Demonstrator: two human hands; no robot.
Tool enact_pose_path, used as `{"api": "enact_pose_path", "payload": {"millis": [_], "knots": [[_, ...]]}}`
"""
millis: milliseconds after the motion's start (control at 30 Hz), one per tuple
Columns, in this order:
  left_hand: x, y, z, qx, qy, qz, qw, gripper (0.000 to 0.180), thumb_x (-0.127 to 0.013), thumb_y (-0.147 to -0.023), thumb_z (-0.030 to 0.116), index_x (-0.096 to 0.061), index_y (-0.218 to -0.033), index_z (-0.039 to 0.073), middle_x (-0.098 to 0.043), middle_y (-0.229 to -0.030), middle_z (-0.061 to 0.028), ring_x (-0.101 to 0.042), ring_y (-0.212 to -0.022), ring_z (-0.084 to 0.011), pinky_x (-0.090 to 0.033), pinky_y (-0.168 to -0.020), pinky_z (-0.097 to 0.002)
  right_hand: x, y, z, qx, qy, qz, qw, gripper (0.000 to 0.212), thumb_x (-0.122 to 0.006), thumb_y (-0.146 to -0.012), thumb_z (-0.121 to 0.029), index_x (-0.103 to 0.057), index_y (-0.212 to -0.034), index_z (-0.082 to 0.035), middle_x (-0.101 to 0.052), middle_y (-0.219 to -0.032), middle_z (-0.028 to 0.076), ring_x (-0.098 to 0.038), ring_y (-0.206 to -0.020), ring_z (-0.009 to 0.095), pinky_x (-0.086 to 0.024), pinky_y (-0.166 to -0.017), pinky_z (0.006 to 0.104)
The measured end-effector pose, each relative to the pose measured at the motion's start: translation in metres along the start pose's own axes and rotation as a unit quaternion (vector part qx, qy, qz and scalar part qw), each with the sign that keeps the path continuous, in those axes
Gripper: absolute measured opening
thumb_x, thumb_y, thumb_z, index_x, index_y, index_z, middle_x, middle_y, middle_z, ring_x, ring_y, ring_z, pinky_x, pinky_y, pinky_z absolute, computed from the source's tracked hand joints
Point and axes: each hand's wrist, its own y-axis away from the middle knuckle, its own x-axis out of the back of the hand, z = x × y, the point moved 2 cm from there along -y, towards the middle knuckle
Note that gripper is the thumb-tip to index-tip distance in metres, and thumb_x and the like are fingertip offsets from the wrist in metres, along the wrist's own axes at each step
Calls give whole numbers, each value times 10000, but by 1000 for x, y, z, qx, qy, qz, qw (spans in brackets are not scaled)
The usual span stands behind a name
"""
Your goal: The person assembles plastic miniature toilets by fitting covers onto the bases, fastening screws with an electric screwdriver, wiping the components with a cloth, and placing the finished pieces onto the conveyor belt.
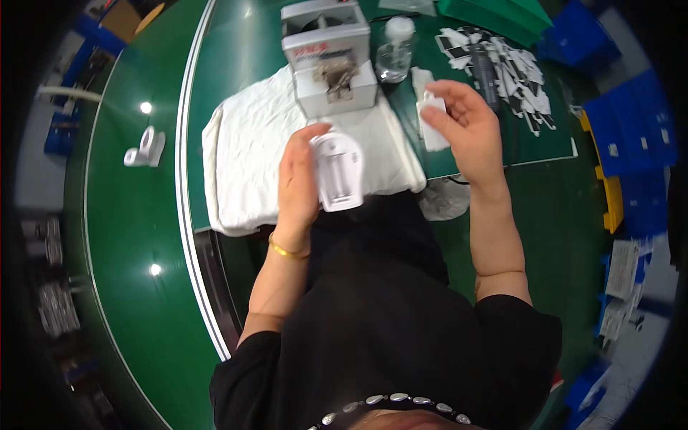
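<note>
My left hand (296,179) is closed around the edge of a white plastic housing (340,168), rounded at its far end, with a long battery compartment facing up. It is held above the near side of a folded white cloth (251,150). Off to the right, my right hand (474,132) pinches a small flat white piece (433,129) between thumb and fingers. Its exact kind cannot be made out. A narrow whitish strip (421,77) lies just beyond that piece.
A grey-white box-shaped machine (335,104) stands on the cloth's far part. Beside it is a clear bottle (394,61) with a white cap. A pile of small white-and-black pieces (530,79) surrounds a dark cylindrical tool (484,75). A green bin (494,16) stands behind.
</note>
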Motion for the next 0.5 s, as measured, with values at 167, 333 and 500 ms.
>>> {"api": "enact_pose_path", "payload": {"millis": [167,333,500], "knots": [[-19,6,13,62,31,6,998,445,-424,-1072,391,-597,-1223,9,-637,-1050,-35,-556,-939,-79,-451,-844,-233,-60,35,-4,-16,-33,-101,994,270,-685,-879,67,-627,-1138,15,-687,-1013,42,-616,-892,68,-491,-800,206],[-15,10,13,61,27,16,998,467,-409,-1074,409,-592,-1215,4,-635,-972,-38,-559,-872,-77,-456,-794,-228,-73,44,7,10,16,-126,992,327,-679,-900,48,-618,-1220,26,-690,-1016,45,-622,-927,77,-501,-813,207],[-13,12,7,75,38,14,996,480,-405,-1073,418,-590,-1214,-2,-635,-968,-45,-562,-869,-82,-459,-791,-231,-80,49,9,26,68,-111,991,325,-661,-918,34,-609,-1239,24,-686,-1040,74,-635,-928,104,-496,-835,218]]}}
